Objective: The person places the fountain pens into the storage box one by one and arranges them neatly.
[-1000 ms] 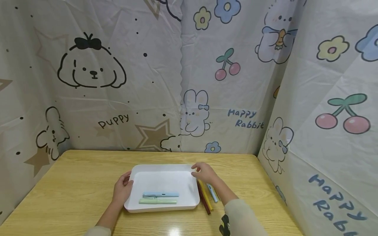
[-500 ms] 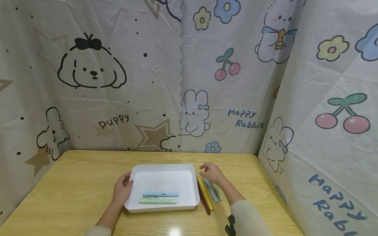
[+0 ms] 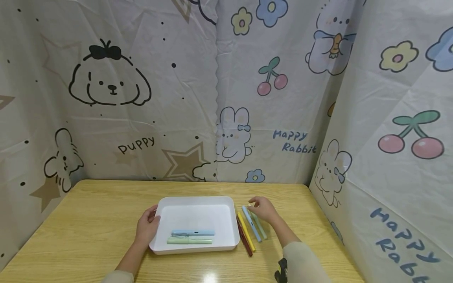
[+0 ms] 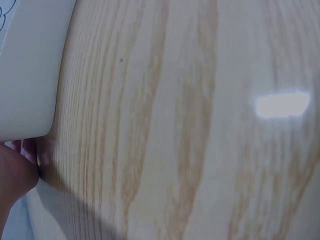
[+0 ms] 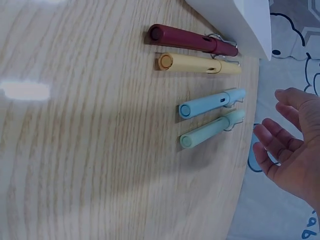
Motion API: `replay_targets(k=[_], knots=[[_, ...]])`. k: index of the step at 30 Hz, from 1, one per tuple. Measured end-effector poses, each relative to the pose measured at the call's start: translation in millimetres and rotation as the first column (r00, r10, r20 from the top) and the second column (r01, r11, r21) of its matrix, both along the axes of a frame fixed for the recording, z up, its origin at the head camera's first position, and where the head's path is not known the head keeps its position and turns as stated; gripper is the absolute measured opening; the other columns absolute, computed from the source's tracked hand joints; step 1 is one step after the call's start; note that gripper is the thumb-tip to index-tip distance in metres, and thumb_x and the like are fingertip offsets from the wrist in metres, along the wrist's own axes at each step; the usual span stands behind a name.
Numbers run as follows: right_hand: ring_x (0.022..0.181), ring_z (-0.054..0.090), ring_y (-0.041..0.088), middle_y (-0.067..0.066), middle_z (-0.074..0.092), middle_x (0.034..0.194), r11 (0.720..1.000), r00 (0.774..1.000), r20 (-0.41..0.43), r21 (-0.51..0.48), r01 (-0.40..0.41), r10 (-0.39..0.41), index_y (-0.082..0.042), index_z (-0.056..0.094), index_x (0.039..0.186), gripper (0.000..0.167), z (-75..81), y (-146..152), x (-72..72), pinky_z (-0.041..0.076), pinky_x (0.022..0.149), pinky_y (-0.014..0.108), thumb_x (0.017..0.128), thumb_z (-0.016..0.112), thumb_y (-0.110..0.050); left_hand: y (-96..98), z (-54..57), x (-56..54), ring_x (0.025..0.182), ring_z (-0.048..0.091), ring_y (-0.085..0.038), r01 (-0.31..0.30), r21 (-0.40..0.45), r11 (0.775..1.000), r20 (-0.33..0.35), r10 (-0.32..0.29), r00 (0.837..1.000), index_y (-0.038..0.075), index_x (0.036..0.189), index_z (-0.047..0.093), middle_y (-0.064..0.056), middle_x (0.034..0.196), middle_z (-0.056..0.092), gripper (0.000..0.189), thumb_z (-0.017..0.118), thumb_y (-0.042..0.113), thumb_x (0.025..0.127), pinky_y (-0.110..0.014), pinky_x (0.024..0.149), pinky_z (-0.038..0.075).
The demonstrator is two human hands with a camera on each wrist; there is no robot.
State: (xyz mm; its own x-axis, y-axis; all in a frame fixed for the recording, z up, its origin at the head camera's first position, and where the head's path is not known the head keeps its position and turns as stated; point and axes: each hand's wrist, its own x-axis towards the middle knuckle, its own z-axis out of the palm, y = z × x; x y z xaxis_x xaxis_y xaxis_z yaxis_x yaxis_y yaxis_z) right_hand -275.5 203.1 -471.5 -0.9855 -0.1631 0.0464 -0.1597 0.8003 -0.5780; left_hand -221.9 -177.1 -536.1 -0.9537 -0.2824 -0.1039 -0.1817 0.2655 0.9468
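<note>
My left hand (image 3: 147, 226) grips the left side of a shallow white tray (image 3: 196, 201), thumb near the rim and fingers along the outer wall. In the tray lie a light blue pen (image 3: 198, 232) and a light green pen (image 3: 198, 241), side by side. To its right on the table are a dark red pen (image 5: 185, 39), a yellow pen (image 5: 192, 63), another light blue pen (image 5: 205, 103) and another light green pen (image 5: 207, 131). My right hand (image 3: 263, 208), fingers loosely bent and holding nothing, hovers over the far end of that green pen.
The wood-grain table (image 3: 106, 204) carries the tray and pens. A printed cloth (image 3: 184, 78) hangs behind it, and a similar cloth (image 3: 400, 94) hangs along the right side.
My right hand has moved from the tray's right far corner rightward over the loose pens, uncovering the light blue one. My left hand and the tray stay in place.
</note>
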Motion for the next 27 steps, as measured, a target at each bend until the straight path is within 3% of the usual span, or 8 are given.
replay_targets(k=[12, 19, 27], knots=[[0.085, 0.057, 0.022, 0.012, 0.062, 0.093, 0.996, 0.994, 0.059, 0.013, 0.093, -0.094, 0.0, 0.064, 0.109, 0.027, -12.3, 14, 1.9, 0.049, 0.073, 0.039, 0.087, 0.063, -0.016, -0.3, 0.8, 0.6, 0.127, 0.038, -0.04, 0.006, 0.005, 1.0, -0.009, -0.006, 1.0, 0.002, 0.142, 0.032, -0.027, 0.139, 0.037, 0.046, 0.039, 0.008, 0.097, -0.052, 0.106, 0.035], [0.08, 0.054, 0.02, 0.011, 0.061, 0.09, 0.991, 0.987, 0.096, -0.005, 0.13, -0.129, 0.002, 0.063, 0.111, 0.03, -17.4, 17, 4.1, 0.047, 0.067, 0.033, 0.087, 0.062, -0.016, 0.2, 2.5, 1.1, 0.126, 0.039, -0.04, 0.0, 0.003, 1.0, -0.014, 0.0, 1.0, 0.001, 0.141, 0.032, -0.028, 0.138, 0.038, 0.046, 0.039, 0.008, 0.096, -0.052, 0.106, 0.035], [0.08, 0.056, 0.02, 0.012, 0.062, 0.091, 0.987, 0.983, 0.101, -0.035, 0.158, -0.153, 0.002, 0.063, 0.11, 0.03, -26.2, 20, 6.6, 0.048, 0.068, 0.034, 0.086, 0.063, -0.015, 0.0, 0.0, 0.1, 0.127, 0.039, -0.039, -0.012, 0.003, 1.0, -0.003, 0.012, 1.0, 0.002, 0.141, 0.033, -0.027, 0.139, 0.039, 0.046, 0.04, 0.008, 0.096, -0.052, 0.106, 0.035]])
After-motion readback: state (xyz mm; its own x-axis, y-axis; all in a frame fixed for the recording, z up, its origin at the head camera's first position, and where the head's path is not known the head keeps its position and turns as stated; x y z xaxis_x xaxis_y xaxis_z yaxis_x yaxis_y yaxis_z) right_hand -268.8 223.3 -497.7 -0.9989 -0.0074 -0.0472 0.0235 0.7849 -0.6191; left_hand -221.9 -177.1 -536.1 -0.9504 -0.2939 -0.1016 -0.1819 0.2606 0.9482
